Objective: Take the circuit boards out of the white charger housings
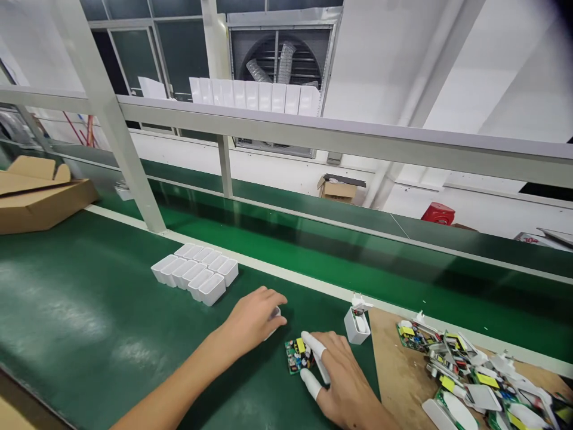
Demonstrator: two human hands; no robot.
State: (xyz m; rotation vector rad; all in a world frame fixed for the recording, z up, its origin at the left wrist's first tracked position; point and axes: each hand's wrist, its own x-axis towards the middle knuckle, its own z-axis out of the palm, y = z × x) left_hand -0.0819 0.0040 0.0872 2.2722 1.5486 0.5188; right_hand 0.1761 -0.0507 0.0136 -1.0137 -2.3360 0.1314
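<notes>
My left hand [253, 319] is closed around a small white plastic case [276, 312], most of it hidden by the fingers. Facing it, my right hand [344, 373] wears white finger cots on thumb and forefinger and grips a small circuit board [295, 357] with a yellow-topped part. The board and the case are apart, over the green table. Left of my hands, several white open-topped cases [197, 272] stand grouped in rows. Beyond my right hand stands another white case [357, 330] with parts inside and a white plug piece at its top.
At right, a pile of circuit boards with white parts [474, 376] lies on a brown board [389, 352]. A green conveyor belt [286, 239] runs behind a pale rail. A cardboard box [45, 197] sits far left. A metal frame post [129, 149] rises at the table's back edge.
</notes>
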